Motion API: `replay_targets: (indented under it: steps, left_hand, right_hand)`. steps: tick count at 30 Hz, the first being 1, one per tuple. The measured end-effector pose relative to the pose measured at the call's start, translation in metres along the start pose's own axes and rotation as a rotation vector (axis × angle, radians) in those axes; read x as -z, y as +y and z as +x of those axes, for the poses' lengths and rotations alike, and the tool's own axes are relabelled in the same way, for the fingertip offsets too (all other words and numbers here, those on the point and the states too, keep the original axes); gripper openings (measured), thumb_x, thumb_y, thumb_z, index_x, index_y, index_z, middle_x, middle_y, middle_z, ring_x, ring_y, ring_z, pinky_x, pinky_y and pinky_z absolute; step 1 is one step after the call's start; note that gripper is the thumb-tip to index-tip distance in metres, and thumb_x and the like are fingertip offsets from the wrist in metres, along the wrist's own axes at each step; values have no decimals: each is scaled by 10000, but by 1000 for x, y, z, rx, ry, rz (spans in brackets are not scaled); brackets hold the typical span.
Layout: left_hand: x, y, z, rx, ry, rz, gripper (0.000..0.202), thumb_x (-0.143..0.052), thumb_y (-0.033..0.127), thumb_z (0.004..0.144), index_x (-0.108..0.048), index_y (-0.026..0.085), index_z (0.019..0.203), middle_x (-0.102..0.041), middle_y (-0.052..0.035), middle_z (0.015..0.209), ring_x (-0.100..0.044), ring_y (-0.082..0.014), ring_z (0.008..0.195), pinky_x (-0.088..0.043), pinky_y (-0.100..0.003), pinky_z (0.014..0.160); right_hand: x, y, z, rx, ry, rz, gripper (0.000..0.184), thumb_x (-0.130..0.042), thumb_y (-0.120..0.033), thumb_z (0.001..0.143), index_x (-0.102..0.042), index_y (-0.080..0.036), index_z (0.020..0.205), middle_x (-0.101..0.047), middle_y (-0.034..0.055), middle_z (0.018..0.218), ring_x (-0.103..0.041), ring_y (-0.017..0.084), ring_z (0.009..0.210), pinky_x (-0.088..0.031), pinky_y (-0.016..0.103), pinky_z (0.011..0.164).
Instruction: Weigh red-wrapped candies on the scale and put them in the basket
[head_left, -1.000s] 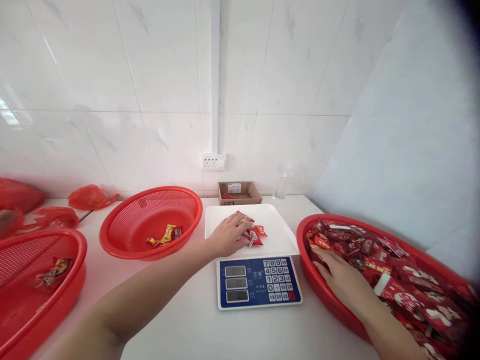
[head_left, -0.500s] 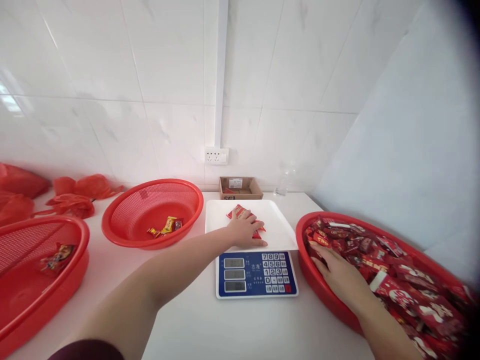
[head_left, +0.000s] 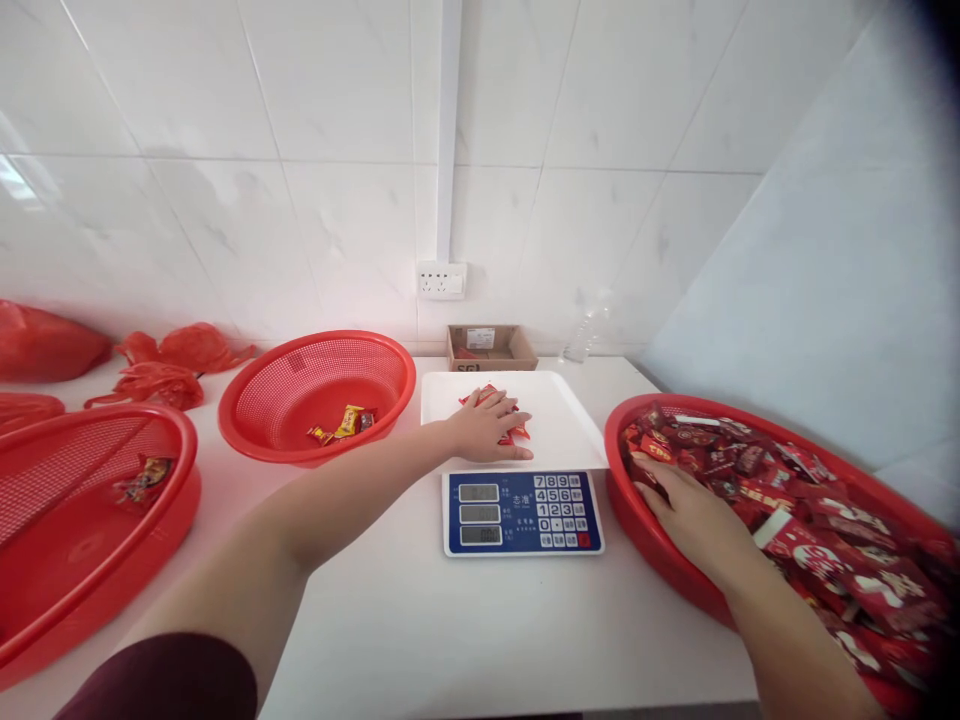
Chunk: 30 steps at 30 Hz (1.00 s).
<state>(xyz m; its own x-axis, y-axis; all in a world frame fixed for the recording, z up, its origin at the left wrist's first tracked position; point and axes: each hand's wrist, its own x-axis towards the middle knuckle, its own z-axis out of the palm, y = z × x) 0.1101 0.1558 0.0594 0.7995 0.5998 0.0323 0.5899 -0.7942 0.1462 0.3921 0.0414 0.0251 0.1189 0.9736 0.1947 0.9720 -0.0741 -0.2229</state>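
Note:
My left hand [head_left: 486,430] rests palm down, fingers spread, on several red snack packets [head_left: 489,390]. They lie on the white pan of a digital scale [head_left: 562,420], mostly covered by the hand. At the right, my right hand [head_left: 694,515] reaches over the rim of a red basket [head_left: 630,535] heaped with red-wrapped snacks [head_left: 810,560]. A dark red packet [head_left: 651,480] shows between its thumb and bent fingers; the fingertips are partly hidden. The scale's blue keypad panel [head_left: 523,515] faces me.
Left of the scale stands a red mesh basket [head_left: 255,430] with a few yellow and dark sweets [head_left: 349,421]. Another red basket [head_left: 187,500] is nearer at far left. Red plastic bags [head_left: 161,385], a small cardboard box [head_left: 491,350] and a clear plastic container [head_left: 581,338] sit by the wall.
The view has tilted down slightly, so everything sits higher in the picture. My left hand stays over the packets. Beneath my right hand's fingers a dark red packet now shows.

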Motion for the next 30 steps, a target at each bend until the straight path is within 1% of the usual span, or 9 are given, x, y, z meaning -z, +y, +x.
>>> replay_targets:
  steps: [3, 5, 9, 14, 18, 21, 23, 26, 30]
  left_hand:
    - [-4, 2, 3, 36, 20, -4, 719, -303, 705, 788, -373, 251, 1341, -282, -124, 1464, -96, -349, 1360, -11, -624, 1021]
    - [-7, 3, 4, 46, 32, -3, 675, -338, 685, 791, -420, 258, 1307, -296, -128, 1454, -110, -361, 1352, -12, -650, 1005]
    - [-7, 2, 4, 29, 37, -10, 642, -374, 662, 796, -436, 264, 1296, -319, -117, 1445, -132, -347, 1351, -14, -619, 1028]
    - [14, 2, -14, 20, 36, -44, 660, -339, 640, 830, -339, 251, 1362, -268, -96, 1478, -84, -308, 1374, -28, -562, 1064]
    - [34, 9, -52, 29, 116, -136, 558, -321, 553, 888, -263, 310, 1387, -249, -40, 1491, -56, -261, 1385, -51, -541, 1083]
    - [39, 10, -91, 106, 226, -180, 504, -366, 482, 904, -287, 320, 1374, -332, -10, 1456, -90, -242, 1384, -81, -504, 1102]
    - [36, 10, -118, 192, 301, -209, 467, -385, 443, 907, -355, 271, 1340, -389, -29, 1422, -138, -224, 1377, -155, -458, 1106]
    - [23, 8, -153, 331, 375, -258, 414, -417, 413, 899, -424, 255, 1282, -457, -47, 1370, -232, -226, 1353, -256, -440, 1078]
    - [4, 7, -185, 483, 439, -309, 342, -442, 398, 889, -491, 254, 1195, -524, -70, 1297, -387, -238, 1277, -397, -408, 988]
  right_hand:
    - [-1, 1, 0, -4, 8, -5, 467, -291, -351, 853, -549, -168, 1197, -552, 79, 1248, -526, 284, 1107, -470, 443, 892]
    - [-1, 1, 0, -3, 10, -4, 458, -296, -350, 853, -544, -186, 1202, -553, 69, 1248, -528, 277, 1107, -474, 439, 886]
    - [1, 0, -1, -10, -13, 5, 467, -291, -356, 857, -531, -179, 1216, -539, 64, 1267, -505, 268, 1141, -462, 434, 911]
    - [2, -2, -2, -2, -9, 6, 480, -281, -356, 855, -525, -163, 1221, -527, 69, 1278, -494, 269, 1152, -448, 439, 930]
    - [1, -2, -2, -5, -4, 17, 483, -283, -355, 854, -522, -157, 1224, -521, 75, 1285, -487, 271, 1161, -442, 448, 941]
    - [1, -1, -2, -15, -9, 21, 487, -275, -363, 860, -522, -158, 1227, -514, 74, 1292, -477, 271, 1172, -434, 449, 952]
    - [0, -1, -2, -24, -17, 24, 494, -272, -372, 863, -519, -153, 1230, -512, 76, 1294, -471, 271, 1178, -432, 444, 956]
    - [0, -1, -2, -22, -3, 30, 474, -290, -362, 858, -531, -166, 1216, -529, 73, 1277, -491, 277, 1157, -449, 440, 936]
    - [3, -3, -2, -32, -5, 28, 471, -284, -345, 858, -526, -167, 1220, -519, 71, 1287, -496, 271, 1150, -442, 435, 940]
